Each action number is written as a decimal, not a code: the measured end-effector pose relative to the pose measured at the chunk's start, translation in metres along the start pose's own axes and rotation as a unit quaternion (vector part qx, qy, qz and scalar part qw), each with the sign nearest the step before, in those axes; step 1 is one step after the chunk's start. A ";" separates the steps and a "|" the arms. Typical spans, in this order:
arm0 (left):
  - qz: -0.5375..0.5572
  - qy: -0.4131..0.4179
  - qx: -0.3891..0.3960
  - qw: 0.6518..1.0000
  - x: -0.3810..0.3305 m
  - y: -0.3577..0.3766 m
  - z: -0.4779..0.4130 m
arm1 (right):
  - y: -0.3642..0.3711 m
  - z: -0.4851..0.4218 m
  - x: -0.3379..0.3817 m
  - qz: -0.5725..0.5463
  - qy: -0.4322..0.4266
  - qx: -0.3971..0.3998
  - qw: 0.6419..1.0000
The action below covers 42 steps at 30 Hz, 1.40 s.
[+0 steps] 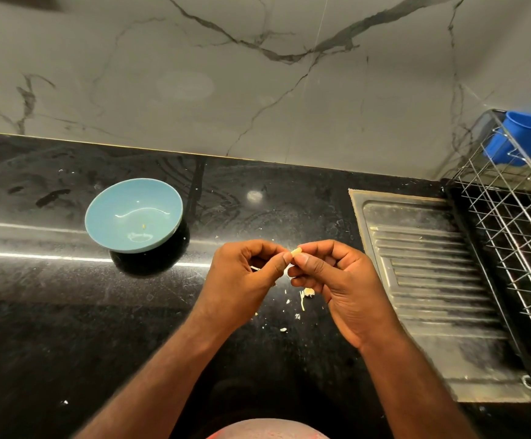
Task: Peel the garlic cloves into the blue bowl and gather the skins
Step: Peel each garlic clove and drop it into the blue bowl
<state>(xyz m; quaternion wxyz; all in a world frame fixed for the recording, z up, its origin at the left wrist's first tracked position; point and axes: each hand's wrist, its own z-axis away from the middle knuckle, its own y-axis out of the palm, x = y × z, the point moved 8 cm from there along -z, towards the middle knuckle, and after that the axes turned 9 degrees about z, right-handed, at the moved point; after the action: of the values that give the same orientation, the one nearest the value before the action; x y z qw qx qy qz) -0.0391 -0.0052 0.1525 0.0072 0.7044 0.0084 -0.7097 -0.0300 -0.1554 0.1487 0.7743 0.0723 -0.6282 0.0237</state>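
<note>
Both my hands meet above the black counter and pinch one small pale garlic clove. My left hand has its thumb and fingers curled against the clove's left side. On the clove's right side, my right hand grips it between thumb and forefinger. The light blue bowl stands on the counter to the left of my hands, holding only a tiny speck. Bits of garlic skin lie scattered on the counter below my hands.
A steel sink drainboard is set into the counter at the right. Beyond it stands a wire dish rack with a blue plastic container. A marble wall rises behind the black counter.
</note>
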 end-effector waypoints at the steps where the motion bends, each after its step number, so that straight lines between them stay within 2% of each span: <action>1: 0.017 -0.012 0.002 1.000 0.002 0.000 -0.001 | 0.000 0.000 0.002 0.016 -0.006 0.002 1.000; 10: 0.150 -0.116 0.032 0.981 0.020 0.002 0.000 | 0.003 0.000 0.004 0.074 -0.022 0.027 0.997; 25: 0.143 -0.136 0.002 0.980 0.027 0.000 -0.002 | 0.003 0.000 0.000 0.105 -0.044 0.023 0.993; 32: 0.147 -0.129 -0.005 0.981 0.025 0.000 -0.002 | 0.002 -0.004 -0.003 0.084 -0.033 0.007 0.996; 36: 0.170 -0.137 0.006 0.976 0.027 0.001 -0.003 | 0.003 -0.005 -0.005 0.057 -0.025 0.017 0.998; 42: 0.189 -0.151 0.042 0.969 0.029 0.002 -0.002 | 0.001 -0.005 -0.004 0.081 -0.031 0.035 0.996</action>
<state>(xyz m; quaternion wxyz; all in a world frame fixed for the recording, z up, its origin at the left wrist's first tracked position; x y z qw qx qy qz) -0.0373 -0.0075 0.1233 0.1129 0.5776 -0.1560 -0.7933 -0.0264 -0.1537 0.1436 0.7468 0.0486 -0.6547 0.1064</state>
